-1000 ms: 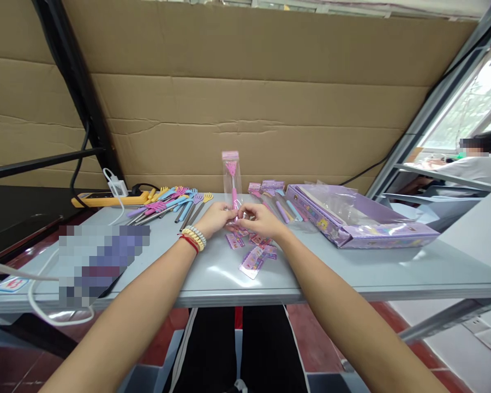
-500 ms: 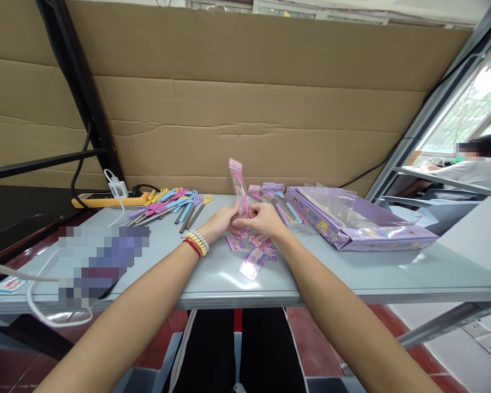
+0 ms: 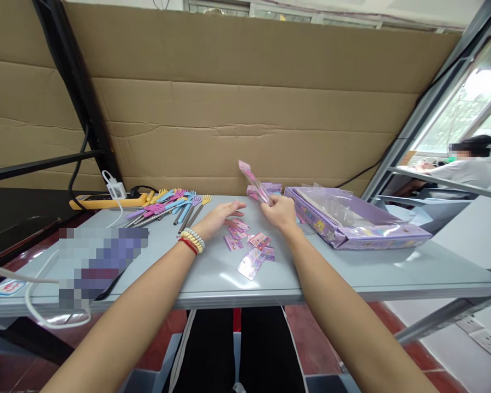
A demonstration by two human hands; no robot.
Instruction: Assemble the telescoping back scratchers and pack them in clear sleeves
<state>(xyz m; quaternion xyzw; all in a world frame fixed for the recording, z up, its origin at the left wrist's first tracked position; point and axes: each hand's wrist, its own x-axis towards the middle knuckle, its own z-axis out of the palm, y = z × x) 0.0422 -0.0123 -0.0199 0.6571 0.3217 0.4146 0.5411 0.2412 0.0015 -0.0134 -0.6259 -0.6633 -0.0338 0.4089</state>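
Note:
My right hand (image 3: 280, 212) is closed around the bottom of a clear packet (image 3: 252, 181) with a pink header card and a pink stick inside, tilted up and to the left above the grey table (image 3: 352, 267). My left hand (image 3: 221, 214) is open, fingers stretched flat just above the table, holding nothing. Several small pink and purple cards (image 3: 251, 248) lie loose on the table below and between both hands.
A pile of coloured hand-shaped sticks (image 3: 167, 203) lies at the back left beside a yellow power strip (image 3: 106, 201). A purple box (image 3: 352, 224) with clear bags sits at the right. Cardboard walls the back. A seated person (image 3: 466, 164) is far right.
My left hand let go of the packet and spread open. My right hand carried the packet to the right and tipped it from upright to slanted.

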